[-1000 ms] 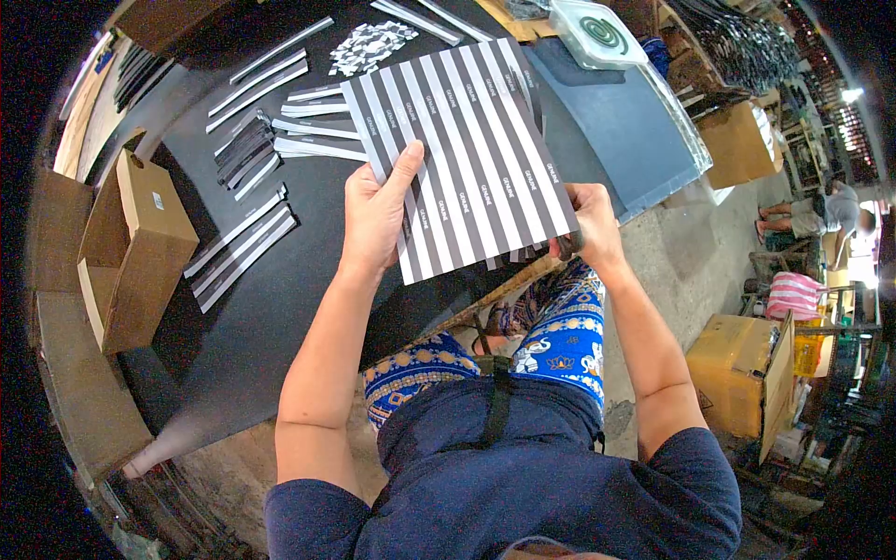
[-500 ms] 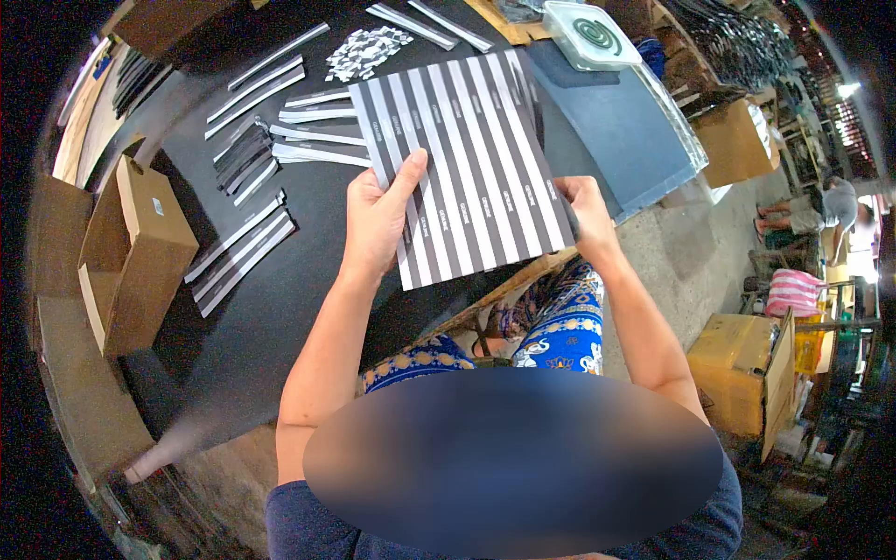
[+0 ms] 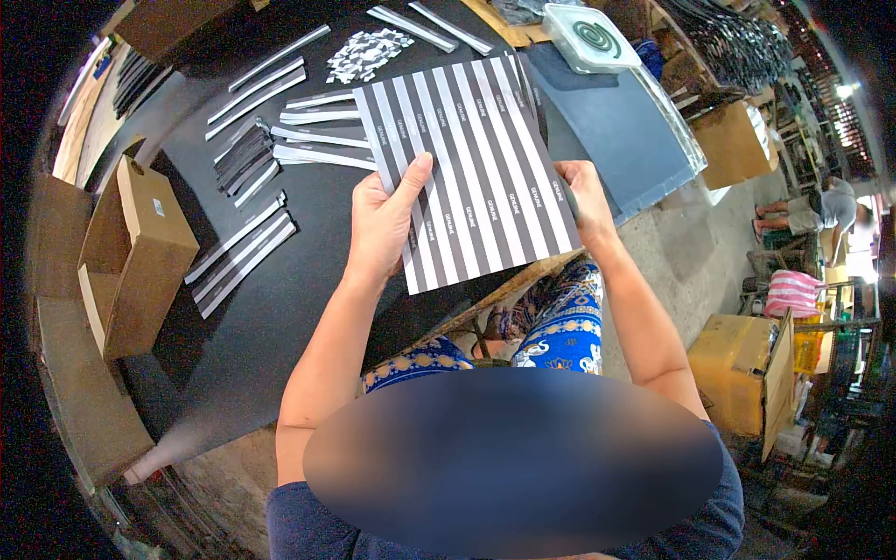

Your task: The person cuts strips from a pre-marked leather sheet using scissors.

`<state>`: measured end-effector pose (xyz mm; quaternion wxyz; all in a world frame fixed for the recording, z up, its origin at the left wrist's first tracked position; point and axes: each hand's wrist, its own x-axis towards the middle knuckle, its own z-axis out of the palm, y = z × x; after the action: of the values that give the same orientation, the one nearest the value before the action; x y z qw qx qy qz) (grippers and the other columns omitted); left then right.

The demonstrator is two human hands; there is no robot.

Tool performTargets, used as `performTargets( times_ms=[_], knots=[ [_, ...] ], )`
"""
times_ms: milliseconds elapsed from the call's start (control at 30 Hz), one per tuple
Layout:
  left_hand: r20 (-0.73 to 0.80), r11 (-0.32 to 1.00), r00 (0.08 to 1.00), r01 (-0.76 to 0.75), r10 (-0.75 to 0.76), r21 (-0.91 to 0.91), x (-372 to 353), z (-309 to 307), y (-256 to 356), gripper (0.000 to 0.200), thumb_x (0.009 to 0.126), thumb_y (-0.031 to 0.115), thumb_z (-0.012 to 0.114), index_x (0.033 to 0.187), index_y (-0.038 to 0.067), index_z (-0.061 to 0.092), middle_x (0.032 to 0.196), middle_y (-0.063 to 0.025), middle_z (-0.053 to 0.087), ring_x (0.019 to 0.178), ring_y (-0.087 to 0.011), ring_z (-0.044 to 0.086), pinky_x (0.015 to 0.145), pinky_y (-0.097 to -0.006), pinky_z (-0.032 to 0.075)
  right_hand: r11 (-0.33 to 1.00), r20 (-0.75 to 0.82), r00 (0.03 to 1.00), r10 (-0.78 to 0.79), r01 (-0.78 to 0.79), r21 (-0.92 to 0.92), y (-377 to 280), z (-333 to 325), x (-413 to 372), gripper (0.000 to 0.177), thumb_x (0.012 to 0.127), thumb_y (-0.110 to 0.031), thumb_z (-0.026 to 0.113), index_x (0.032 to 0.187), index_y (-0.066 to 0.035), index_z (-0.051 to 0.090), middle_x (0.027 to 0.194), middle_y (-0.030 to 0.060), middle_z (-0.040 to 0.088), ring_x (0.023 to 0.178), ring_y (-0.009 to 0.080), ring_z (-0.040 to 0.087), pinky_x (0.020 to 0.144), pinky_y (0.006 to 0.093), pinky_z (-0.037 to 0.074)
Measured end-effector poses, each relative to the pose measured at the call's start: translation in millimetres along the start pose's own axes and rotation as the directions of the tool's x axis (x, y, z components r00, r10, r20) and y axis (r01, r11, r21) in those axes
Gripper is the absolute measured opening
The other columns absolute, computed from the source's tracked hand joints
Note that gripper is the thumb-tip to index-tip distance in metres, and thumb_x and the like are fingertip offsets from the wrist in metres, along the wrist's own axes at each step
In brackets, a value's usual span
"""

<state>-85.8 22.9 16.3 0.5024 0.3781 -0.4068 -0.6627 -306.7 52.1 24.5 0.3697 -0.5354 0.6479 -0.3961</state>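
Observation:
A black-and-white striped sheet (image 3: 471, 187) printed with small words, "GENUINE" among them, is held up in front of me over the table's near edge. My left hand (image 3: 387, 215) grips its left side, thumb lying flat on the front face and fingers hidden behind. At the right edge, my right hand (image 3: 588, 205) is closed round the border, its fingertips out of sight behind the sheet. Another dark layer shows behind the sheet's upper right corner. Beyond the left hand, bundles of black and white strips (image 3: 322, 149) lie on the black tabletop (image 3: 327, 243).
An open cardboard box (image 3: 154, 252) stands at the left. A pile of small cut pieces (image 3: 364, 56) lies at the back, near more strips (image 3: 271, 61). A clear tub with a green coil (image 3: 593, 37) sits beside a blue-grey board (image 3: 616, 131). A person (image 3: 826, 205) is far right.
The striped sheet has shifted slightly right and down with both hands still on it. Its tilt differs a little, and more of the layer behind its upper right corner shows.

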Motion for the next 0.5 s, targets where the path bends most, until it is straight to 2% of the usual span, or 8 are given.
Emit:
performTargets(
  times_ms=[167, 267, 500],
  knots=[
    [0.009, 0.999, 1.000, 0.019, -0.018, -0.036, 0.5, -1.3, -1.4, 0.025, 0.085, 0.021, 0.059, 0.094, -0.003, 0.060, 0.083, -0.0071, 0.063, 0.068, -0.0087, 0.058, 0.060, -0.0222, 0.048, 1.000, -0.009, 1.000, 0.005, -0.005, 0.026, -4.4, 1.2, -1.9, 0.042, 0.070, -0.031, 0.066, 0.074, 0.010, 0.062, 0.059, 0.0077, 0.061, 0.057, 0.0062, 0.052, 0.052, 0.0247, 0.042],
    [0.007, 0.999, 1.000, 0.021, -0.021, -0.029, 0.5, -1.5, -1.3, 0.026, 0.085, 0.021, 0.059, 0.094, -0.003, 0.060, 0.083, -0.0076, 0.063, 0.068, -0.0091, 0.059, 0.059, -0.0222, 0.049, 0.999, -0.003, 1.000, 0.024, -0.024, -0.041, -1.9, -0.8, -0.7, 0.042, 0.070, -0.030, 0.066, 0.076, 0.011, 0.062, 0.062, 0.0086, 0.062, 0.057, 0.0069, 0.054, 0.052, 0.0244, 0.043],
    [0.002, 1.000, 1.000, 0.023, -0.023, 0.004, -0.5, -0.6, -0.5, 0.026, 0.085, 0.023, 0.058, 0.093, -0.002, 0.060, 0.082, -0.0078, 0.063, 0.067, -0.0090, 0.059, 0.059, -0.0220, 0.049, 0.999, -0.001, 0.999, 0.037, -0.037, -0.028, -11.4, 0.2, -5.0, 0.042, 0.071, -0.030, 0.066, 0.079, 0.011, 0.062, 0.065, 0.0089, 0.063, 0.059, 0.0073, 0.054, 0.054, 0.0239, 0.043]
  ],
)
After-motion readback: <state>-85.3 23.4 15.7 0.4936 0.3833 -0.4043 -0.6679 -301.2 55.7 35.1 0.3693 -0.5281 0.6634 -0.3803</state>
